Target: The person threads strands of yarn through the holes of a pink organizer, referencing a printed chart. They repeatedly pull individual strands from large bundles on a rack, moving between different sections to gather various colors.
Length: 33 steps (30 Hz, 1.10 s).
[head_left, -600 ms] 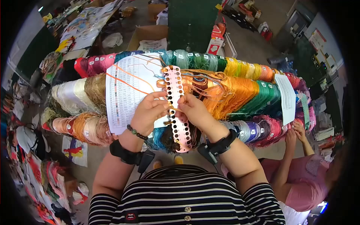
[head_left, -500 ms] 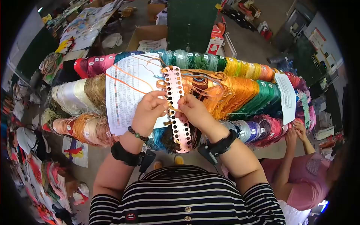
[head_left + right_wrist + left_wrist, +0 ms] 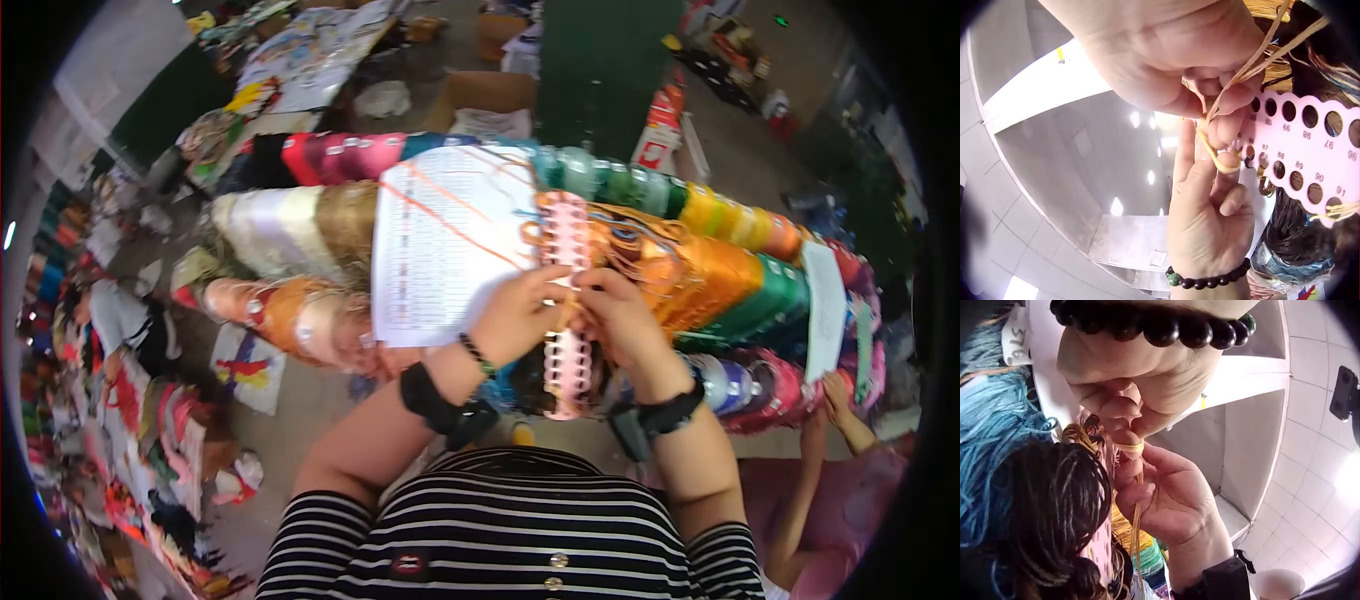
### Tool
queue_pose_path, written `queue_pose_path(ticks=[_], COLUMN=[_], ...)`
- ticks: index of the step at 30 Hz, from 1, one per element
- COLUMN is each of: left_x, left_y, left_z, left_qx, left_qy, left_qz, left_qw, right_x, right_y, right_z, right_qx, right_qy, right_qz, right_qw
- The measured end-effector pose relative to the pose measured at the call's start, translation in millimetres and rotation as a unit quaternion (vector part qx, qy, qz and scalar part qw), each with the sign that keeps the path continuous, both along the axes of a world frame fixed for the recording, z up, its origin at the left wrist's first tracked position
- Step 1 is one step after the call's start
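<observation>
A long pink thread card point(image 3: 567, 365) with scalloped edges and numbered holes lies over skeins of floss. My left hand point(image 3: 520, 315), with a beaded bracelet at its wrist, is at the card's left edge. Its fingers pinch a yellow thread point(image 3: 1129, 447), looped round a fingertip in the left wrist view. Opposite, my right hand point(image 3: 628, 322) holds the strands of the same thread between thumb and fingers. Those strands trail across the right hand in the right wrist view. The fingertips of both hands nearly meet beside the numbered holes point(image 3: 1279, 169).
A printed chart sheet point(image 3: 440, 275) lies left of the card, orange threads across it. Orange skeins point(image 3: 715, 285) and green skeins point(image 3: 780, 300) spread to the right. Dark brown floss point(image 3: 1054, 506) hangs near the card. Another person's hands point(image 3: 838, 395) work at the right end.
The head view has swung and blurred, so the rack, card and hands sit farther right in it. Both hands stay together at the card with the yellow thread.
</observation>
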<state>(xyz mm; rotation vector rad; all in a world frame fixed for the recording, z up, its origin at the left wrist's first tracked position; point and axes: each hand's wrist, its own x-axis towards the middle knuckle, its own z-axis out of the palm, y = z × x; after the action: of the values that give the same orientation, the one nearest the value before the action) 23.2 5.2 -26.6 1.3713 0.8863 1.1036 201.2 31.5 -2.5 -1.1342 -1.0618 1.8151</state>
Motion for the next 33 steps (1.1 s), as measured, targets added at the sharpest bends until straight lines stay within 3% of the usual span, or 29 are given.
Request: queue_pose_path(ticks=[1,5,6,12,15,18,21,22,25,27,28,31,32,33], left_x=[0,-6,-4,-7,-6,-7,-6,-7,-35,-53,-64,-109,-135,-150], left_y=[-6,-6,-5,-3,-3,-3,-8,-7,5,6,1,8,18,27], left_z=[17,35,30,19,12,16,21,20,20,34,49,91,97,108], left_qx=[-0.038,0.001,-0.010,0.027,0.037,0.059,0.103,0.130,0.082,-0.102,-0.153,-0.141,-0.088,-0.072], left_qy=[0.003,0.128,0.071,0.136,0.161,0.166,0.235,0.275,0.173,-0.022,-0.056,-0.071,-0.084,-0.145], left_qz=[-0.003,-0.022,-0.024,-0.029,-0.005,0.031,0.096,0.166,0.208,0.142,0.130,0.148,0.124,0.147], left_qw=[0.999,0.991,0.997,0.990,0.986,0.984,0.962,0.938,0.959,0.984,0.978,0.976,0.985,0.976], right_x=[-1,2,3,1,5,16,16,14,19,22,24,28,28,29], right_y=[-4,-10,-10,-9,-9,5,-5,-6,-1,-1,-1,0,1,2], right_z=[8,1,1,19,19,-29,-19,-21,-20,-17,-16,-11,-10,-10], right_qx=[-0.008,0.052,0.051,0.052,0.063,0.281,0.059,0.070,0.085,0.097,0.101,0.105,0.104,0.106], right_qy=[-0.007,-0.056,-0.054,-0.029,-0.089,-0.235,-0.147,-0.139,-0.092,-0.099,-0.099,-0.102,-0.104,-0.103], right_qz=[0.016,0.050,0.042,0.022,0.024,-0.073,0.056,0.041,-0.013,-0.018,-0.021,-0.032,-0.033,-0.040], right_qw=[1.000,0.996,0.996,0.998,0.994,0.928,0.986,0.987,0.992,0.990,0.990,0.989,0.988,0.988])
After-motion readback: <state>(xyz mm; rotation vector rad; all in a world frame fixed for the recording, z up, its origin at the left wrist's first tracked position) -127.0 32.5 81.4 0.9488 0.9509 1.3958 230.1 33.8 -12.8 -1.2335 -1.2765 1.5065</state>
